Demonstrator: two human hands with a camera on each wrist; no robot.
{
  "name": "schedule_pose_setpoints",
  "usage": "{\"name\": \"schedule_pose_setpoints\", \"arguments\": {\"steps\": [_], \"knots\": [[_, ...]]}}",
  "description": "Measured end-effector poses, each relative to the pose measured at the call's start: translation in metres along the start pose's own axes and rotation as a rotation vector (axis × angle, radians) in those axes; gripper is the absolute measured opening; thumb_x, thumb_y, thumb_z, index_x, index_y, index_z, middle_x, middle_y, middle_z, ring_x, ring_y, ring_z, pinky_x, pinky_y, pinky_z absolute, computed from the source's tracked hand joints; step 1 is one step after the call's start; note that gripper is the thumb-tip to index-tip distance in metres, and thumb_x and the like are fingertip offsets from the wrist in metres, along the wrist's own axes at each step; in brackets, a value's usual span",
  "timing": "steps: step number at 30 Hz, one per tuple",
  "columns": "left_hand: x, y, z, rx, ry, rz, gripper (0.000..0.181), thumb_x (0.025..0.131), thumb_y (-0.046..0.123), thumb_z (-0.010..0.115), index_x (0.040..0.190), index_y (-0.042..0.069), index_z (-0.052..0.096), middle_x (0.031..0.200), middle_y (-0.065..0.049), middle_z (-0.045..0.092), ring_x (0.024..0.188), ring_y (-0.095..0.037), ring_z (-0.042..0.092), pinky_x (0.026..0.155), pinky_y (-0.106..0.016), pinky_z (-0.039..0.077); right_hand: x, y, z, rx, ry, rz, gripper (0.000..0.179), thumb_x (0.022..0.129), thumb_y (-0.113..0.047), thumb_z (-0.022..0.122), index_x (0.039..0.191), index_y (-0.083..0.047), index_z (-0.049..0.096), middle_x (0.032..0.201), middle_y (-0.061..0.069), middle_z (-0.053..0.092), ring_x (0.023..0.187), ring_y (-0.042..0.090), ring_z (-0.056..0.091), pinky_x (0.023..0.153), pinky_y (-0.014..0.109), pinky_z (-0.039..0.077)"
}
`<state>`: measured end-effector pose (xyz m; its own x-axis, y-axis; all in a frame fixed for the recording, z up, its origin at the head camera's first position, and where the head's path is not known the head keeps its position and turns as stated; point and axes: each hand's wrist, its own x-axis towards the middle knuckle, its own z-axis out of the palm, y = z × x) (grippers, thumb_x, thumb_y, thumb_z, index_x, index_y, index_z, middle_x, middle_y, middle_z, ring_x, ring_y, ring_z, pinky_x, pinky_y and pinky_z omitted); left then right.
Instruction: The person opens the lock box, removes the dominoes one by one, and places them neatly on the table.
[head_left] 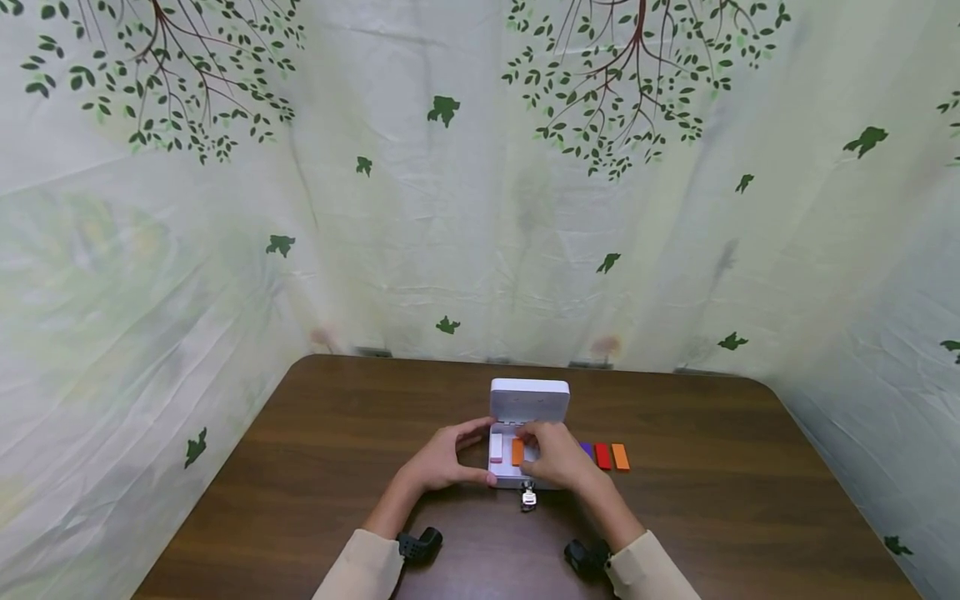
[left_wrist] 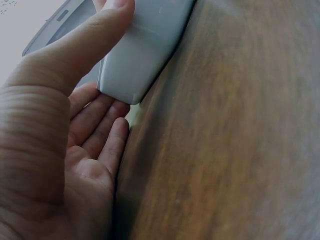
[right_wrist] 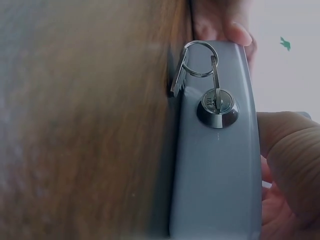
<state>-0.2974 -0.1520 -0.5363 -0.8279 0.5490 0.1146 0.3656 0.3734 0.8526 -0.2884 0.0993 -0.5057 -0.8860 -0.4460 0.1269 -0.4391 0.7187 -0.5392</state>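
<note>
A small white lockbox (head_left: 497, 482) stands on the table with its lid (head_left: 529, 402) raised. My left hand (head_left: 442, 461) holds its left end, thumb at the front corner and fingers reaching toward the back; in the left wrist view the fingertips touch the box's corner. Inside lies a white-and-pink block (head_left: 496, 448) at the left. Beside it, my right hand (head_left: 557, 454) pinches an orange block (head_left: 517, 452) within the box. A key (right_wrist: 216, 80) sits in the front lock (right_wrist: 219, 107), with a second key hanging from the ring (right_wrist: 200, 74).
To the right of the box, a purple block (head_left: 587, 450), a red block (head_left: 602, 456) and another orange block (head_left: 620, 457) lie in a row on the brown table (head_left: 360, 408). A leaf-patterned curtain (head_left: 480, 208) hangs behind the table.
</note>
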Motion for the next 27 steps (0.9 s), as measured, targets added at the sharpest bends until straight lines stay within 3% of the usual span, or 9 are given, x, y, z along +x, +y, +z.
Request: {"name": "schedule_pose_setpoints", "arguments": {"steps": [11, 27], "knots": [[-0.0013, 0.0006, 0.0015, 0.045, 0.012, -0.002, 0.095, 0.075, 0.042, 0.092, 0.155, 0.019, 0.046, 0.158, 0.001, 0.049, 0.144, -0.021, 0.051, 0.119, -0.046, 0.041, -0.0016, 0.0036, -0.0012, -0.029, 0.008, -0.077, 0.039, 0.079, -0.014, 0.084, 0.116, -0.005, 0.074, 0.105, 0.004, 0.069, 0.092, 0.016, 0.061, 0.084, 0.04, 0.057], [0.0001, -0.0002, 0.0011, 0.057, 0.02, -0.006, 0.093, 0.076, 0.045, 0.091, 0.154, 0.019, 0.048, 0.158, 0.0, 0.05, 0.143, -0.023, 0.052, 0.118, -0.046, 0.043, -0.0058, 0.0048, -0.0085, 0.035, 0.017, -0.12, 0.039, 0.081, -0.013, 0.082, 0.118, -0.007, 0.072, 0.105, 0.002, 0.069, 0.094, 0.018, 0.064, 0.086, 0.036, 0.059]]}}
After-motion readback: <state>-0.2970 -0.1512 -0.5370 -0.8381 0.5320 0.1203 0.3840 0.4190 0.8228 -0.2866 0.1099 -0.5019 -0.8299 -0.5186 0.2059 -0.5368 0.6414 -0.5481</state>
